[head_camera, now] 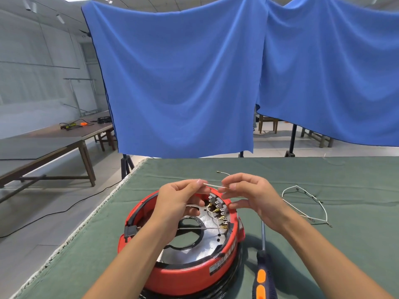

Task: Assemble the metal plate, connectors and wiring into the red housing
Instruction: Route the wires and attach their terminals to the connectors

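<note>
Wire (214,186), white, lies nearly level at frame centre above the red housing (185,275), pinched at either end by left hand (179,196) and right hand (251,194); its far brass-tipped end curls upward. Connector detail indistinct.

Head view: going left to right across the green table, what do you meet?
Red housing with the metal plate inside → screwdriver → loose wire bundle. Above the housing, the left hand and right hand pinch a short wire between them.
</note>
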### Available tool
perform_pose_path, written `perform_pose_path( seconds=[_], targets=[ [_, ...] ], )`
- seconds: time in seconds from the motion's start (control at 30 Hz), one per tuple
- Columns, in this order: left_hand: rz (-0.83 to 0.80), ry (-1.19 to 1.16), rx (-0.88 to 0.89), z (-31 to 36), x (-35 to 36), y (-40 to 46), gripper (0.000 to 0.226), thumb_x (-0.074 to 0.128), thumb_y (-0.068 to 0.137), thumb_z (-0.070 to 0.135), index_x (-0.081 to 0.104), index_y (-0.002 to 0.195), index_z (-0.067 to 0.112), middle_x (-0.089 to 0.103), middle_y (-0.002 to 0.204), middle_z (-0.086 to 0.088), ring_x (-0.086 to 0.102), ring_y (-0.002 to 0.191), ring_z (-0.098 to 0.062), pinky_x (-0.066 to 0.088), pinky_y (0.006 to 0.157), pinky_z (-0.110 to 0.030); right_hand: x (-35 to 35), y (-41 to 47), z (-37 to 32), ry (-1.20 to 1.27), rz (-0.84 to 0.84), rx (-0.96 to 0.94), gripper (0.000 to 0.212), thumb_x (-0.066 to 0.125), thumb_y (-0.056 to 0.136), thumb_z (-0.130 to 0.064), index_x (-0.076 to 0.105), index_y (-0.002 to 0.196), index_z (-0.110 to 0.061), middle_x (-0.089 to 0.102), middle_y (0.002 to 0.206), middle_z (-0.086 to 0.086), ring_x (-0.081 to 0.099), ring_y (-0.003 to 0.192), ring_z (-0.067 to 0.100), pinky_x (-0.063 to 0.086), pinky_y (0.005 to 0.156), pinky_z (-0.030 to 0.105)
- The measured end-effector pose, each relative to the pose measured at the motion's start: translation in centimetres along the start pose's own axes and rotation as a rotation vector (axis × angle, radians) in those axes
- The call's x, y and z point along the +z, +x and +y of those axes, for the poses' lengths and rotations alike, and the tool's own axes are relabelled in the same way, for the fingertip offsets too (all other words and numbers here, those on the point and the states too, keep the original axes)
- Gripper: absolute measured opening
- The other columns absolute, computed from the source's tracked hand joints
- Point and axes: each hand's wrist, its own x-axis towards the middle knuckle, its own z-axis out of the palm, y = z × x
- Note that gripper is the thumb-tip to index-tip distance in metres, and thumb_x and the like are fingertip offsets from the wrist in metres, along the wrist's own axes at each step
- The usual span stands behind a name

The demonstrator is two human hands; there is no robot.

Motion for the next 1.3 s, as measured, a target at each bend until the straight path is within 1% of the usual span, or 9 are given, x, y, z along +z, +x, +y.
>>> perform_pose_path(
  seconds=[0.17, 0.33, 0.53, 0.6, 0.7, 0.8, 0.97, 1.1, 1.3],
  targets=[
    [-0.050, 0.089, 0.036, -0.2, 0.4, -0.5, 0.014, 0.066, 0.085, 0.016, 0.077, 0.080, 0.009, 0.073, 0.078, -0.011, 0.055, 0.050, -0.012, 0.046, 0.044, -0.022, 1.7, -0.1, 0.2, -0.329, 0.018, -0.177, 0.006, 0.071, 0.083, -0.010, 0.071, 0.078, -0.014, 0.071, 0.070, 0.003, 0.064, 0.065, 0.007, 0.050, 0.059, 0.017],
    [-0.033, 0.078, -0.006, 0.2, 0.5, -0.4, 0.029, 0.054, 0.092, 0.019, 0.075, 0.081, 0.003, 0.073, 0.081, -0.016, 0.054, 0.048, -0.014, 0.045, 0.043, -0.024, 1.7, -0.1, 0.3, -0.347, 0.010, -0.194, 0.014, 0.068, 0.084, -0.005, 0.070, 0.076, -0.015, 0.067, 0.063, -0.003, 0.059, 0.058, 0.004, 0.046, 0.059, 0.016],
    [0.163, 0.182, 0.022, 0.9, -1.2, -0.1, 0.031, 0.052, 0.089, 0.012, 0.072, 0.066, 0.007, 0.070, 0.063, -0.009, 0.046, 0.037, -0.010, 0.034, 0.034, -0.020, 1.7, -0.3, 0.0, -0.335, -0.013, -0.172, 0.017, 0.064, 0.087, -0.005, 0.068, 0.076, -0.016, 0.067, 0.059, -0.007, 0.058, 0.057, 0.002, 0.045, 0.057, 0.014],
    [0.261, 0.335, 0.073, 0.8, -2.4, -0.1, 0.031, 0.054, 0.086, 0.013, 0.072, 0.060, 0.012, 0.069, 0.058, -0.006, 0.052, 0.045, -0.011, 0.039, 0.044, -0.021, 1.8, -0.5, -0.1, -0.323, -0.018, -0.170, 0.016, 0.063, 0.088, -0.005, 0.068, 0.077, -0.015, 0.067, 0.061, -0.006, 0.059, 0.058, 0.003, 0.047, 0.057, 0.015],
    [0.382, 0.600, 0.121, 0.6, -4.2, -0.5, 0.028, 0.052, 0.074, 0.031, 0.071, 0.059, 0.018, 0.069, 0.057, 0.003, 0.064, 0.068, -0.017, 0.050, 0.073, -0.034, 2.1, -0.7, -0.3, -0.312, -0.041, -0.158, 0.013, 0.060, 0.090, -0.007, 0.068, 0.081, -0.011, 0.068, 0.066, -0.001, 0.061, 0.061, 0.005, 0.048, 0.061, 0.017],
    [0.424, 0.751, 0.174, 0.3, -5.6, -1.0, 0.023, 0.054, 0.075, 0.030, 0.071, 0.061, 0.021, 0.071, 0.069, 0.005, 0.065, 0.084, -0.021, 0.050, 0.080, -0.037, 2.4, -0.8, -0.4, -0.311, -0.080, -0.147, 0.013, 0.058, 0.092, -0.008, 0.068, 0.083, -0.008, 0.068, 0.069, 0.003, 0.062, 0.062, 0.006, 0.049, 0.062, 0.015],
    [0.453, 1.105, 0.098, -0.1, -6.7, -1.0, 0.026, 0.052, 0.083, 0.020, 0.069, 0.102, 0.023, 0.065, 0.110, 0.001, 0.043, 0.113, -0.027, 0.038, 0.091, -0.037, 2.8, -1.1, -0.4, -0.324, -0.098, -0.140, 0.014, 0.058, 0.092, -0.008, 0.068, 0.083, -0.010, 0.068, 0.070, 0.002, 0.064, 0.065, 0.008, 0.050, 0.065, 0.017],
    [0.380, 1.152, 0.006, -0.9, -7.0, -1.5, 0.039, 0.051, 0.083, 0.012, 0.060, 0.120, 0.021, 0.059, 0.127, -0.003, 0.052, 0.116, -0.025, 0.041, 0.092, -0.035, 3.2, -1.2, -0.5, -0.391, -0.070, -0.178, 0.013, 0.058, 0.092, -0.007, 0.067, 0.084, -0.012, 0.068, 0.070, 0.002, 0.063, 0.065, 0.009, 0.051, 0.063, 0.018],
    [0.331, 0.948, 0.071, -1.3, -6.6, -1.8, 0.045, 0.047, 0.075, -0.002, 0.069, 0.105, 0.024, 0.070, 0.110, 0.000, 0.062, 0.105, -0.020, 0.047, 0.094, -0.035, 3.6, -1.3, -0.9, -0.628, -0.059, -0.218, 0.021, 0.051, 0.095, -0.006, 0.066, 0.087, -0.018, 0.060, 0.063, -0.007, 0.049, 0.050, 0.004, 0.041, 0.050, 0.017]
  ],
)
